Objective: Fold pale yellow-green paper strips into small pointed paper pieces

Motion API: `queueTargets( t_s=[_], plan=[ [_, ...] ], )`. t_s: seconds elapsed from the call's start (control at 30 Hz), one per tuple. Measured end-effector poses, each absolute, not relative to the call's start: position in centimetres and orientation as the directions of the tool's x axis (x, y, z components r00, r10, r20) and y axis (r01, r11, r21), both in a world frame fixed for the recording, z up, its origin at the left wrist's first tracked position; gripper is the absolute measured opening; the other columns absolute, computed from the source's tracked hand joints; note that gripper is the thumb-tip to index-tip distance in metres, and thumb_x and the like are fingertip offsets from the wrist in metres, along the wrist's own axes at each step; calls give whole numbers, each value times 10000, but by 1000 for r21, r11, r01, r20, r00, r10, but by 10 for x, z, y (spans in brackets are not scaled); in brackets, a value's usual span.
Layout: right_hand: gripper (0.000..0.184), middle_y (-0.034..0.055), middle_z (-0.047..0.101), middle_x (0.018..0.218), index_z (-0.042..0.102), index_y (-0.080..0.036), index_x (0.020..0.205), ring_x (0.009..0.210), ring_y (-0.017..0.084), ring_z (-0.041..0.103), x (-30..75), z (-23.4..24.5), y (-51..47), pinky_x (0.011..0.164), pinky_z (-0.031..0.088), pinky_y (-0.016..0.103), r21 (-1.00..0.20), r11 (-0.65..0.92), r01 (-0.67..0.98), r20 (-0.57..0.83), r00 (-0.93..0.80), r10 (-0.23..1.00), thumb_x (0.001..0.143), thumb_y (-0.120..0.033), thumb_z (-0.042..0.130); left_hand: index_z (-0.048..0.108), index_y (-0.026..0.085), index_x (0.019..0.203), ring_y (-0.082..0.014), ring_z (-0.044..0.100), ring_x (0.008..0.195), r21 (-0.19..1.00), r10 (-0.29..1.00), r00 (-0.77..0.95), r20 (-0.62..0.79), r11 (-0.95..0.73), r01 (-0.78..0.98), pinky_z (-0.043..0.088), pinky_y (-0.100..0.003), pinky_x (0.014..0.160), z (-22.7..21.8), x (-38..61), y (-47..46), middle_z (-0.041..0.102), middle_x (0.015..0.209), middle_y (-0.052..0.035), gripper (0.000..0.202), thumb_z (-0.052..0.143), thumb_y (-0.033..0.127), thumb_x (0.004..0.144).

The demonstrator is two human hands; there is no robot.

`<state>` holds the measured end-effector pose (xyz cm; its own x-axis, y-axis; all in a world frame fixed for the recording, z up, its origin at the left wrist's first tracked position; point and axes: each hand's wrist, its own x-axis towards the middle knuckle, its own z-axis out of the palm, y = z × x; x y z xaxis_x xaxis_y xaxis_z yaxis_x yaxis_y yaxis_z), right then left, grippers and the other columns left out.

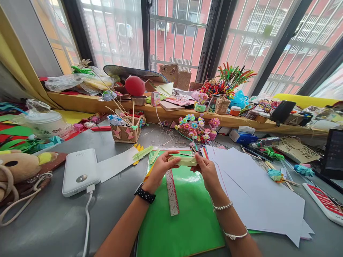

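Both my hands pinch a small folded piece of pale yellow-green paper (184, 160) just above the table. My left hand (160, 167) grips its left end with thumb and fingers closed. My right hand (205, 170) holds the right end the same way. Under them lies a bright green sheet (184, 217), with a ruler (172, 192) lying lengthwise on it. A black watch is on my left wrist and bead bracelets on my right.
A stack of white paper sheets (257, 196) lies to the right, a white power bank (79, 171) with cable to the left. A small cardboard box with sticks (125, 132), paper flowers (194, 128), a red calculator (324, 203) and a cluttered window ledge (80, 102) surround the grey table.
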<state>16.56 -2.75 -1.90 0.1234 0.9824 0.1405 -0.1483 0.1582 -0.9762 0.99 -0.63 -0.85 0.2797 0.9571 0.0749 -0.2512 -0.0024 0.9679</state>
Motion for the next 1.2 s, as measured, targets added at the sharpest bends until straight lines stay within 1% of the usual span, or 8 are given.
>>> queueTargets(
  t_s=[0.1, 0.3, 0.53, 0.67, 0.8, 0.97, 1.1, 1.2],
  plan=[
    [329, 21, 585, 483, 606, -122, 641, 438, 95, 509, 165, -18, -27, 447, 397, 202, -975, 149, -167, 129, 124, 984, 707, -430, 510, 531, 160, 893, -106, 552, 681, 966, 962, 261, 84, -14, -260, 452, -213, 613, -9, 9, -6, 593, 741, -2, 310, 627, 277, 622],
    [202, 22, 626, 563, 614, -139, 662, 465, 86, 511, 165, -15, -29, 463, 397, 197, -978, 188, -94, 184, 48, 982, 660, -340, 593, 535, 158, 882, -104, 553, 692, 968, 965, 241, 102, -40, -248, 452, -215, 623, -10, 10, -5, 582, 773, -3, 285, 616, 272, 634],
    [168, 13, 626, 568, 614, -147, 669, 467, 86, 507, 166, -19, -27, 470, 401, 206, -976, 212, -53, 206, 96, 974, 669, -313, 588, 548, 155, 857, -117, 560, 684, 974, 960, 260, 107, -49, -219, 455, -215, 593, -10, 12, -6, 597, 757, -5, 281, 634, 266, 614],
    [159, -4, 603, 541, 610, -154, 667, 461, 88, 506, 165, -21, -26, 465, 403, 210, -969, 244, -35, 238, 123, 963, 671, -311, 587, 570, 152, 794, -108, 559, 659, 970, 969, 215, 119, -68, -231, 463, -209, 589, -10, 12, -6, 598, 727, 3, 228, 645, 249, 603],
    [163, -15, 585, 550, 625, -164, 746, 483, 98, 536, 165, -22, -26, 486, 428, 218, -961, 275, -12, 270, 162, 949, 671, -304, 587, 611, 137, 733, -127, 569, 686, 972, 970, 213, 118, -69, -225, 479, -235, 632, -11, 11, -4, 620, 720, -13, 181, 652, 238, 589],
    [219, 12, 618, 664, 622, -170, 833, 586, 134, 598, 166, -19, -27, 559, 479, 250, -970, 230, -77, 220, 117, 968, 671, -313, 584, 648, 140, 710, -138, 586, 692, 967, 973, 211, 93, -37, -254, 476, -270, 701, -12, 9, -1, 646, 731, -19, 159, 656, 223, 574],
    [205, 19, 618, 678, 619, -157, 780, 602, 146, 605, 166, -19, -27, 559, 491, 263, -973, 199, -119, 187, 109, 976, 654, -317, 601, 659, 142, 705, -159, 587, 743, 971, 966, 235, 111, -56, -231, 458, -285, 739, -11, 8, -1, 656, 775, -35, 152, 641, 234, 585],
    [192, 13, 613, 668, 612, -153, 763, 607, 143, 600, 166, -20, -26, 584, 496, 274, -969, 215, -125, 202, 112, 973, 637, -299, 620, 654, 145, 753, -170, 581, 754, 986, 951, 285, 119, -79, -149, 453, -282, 713, -9, 7, -3, 655, 784, -45, 200, 638, 255, 586]
  ],
)
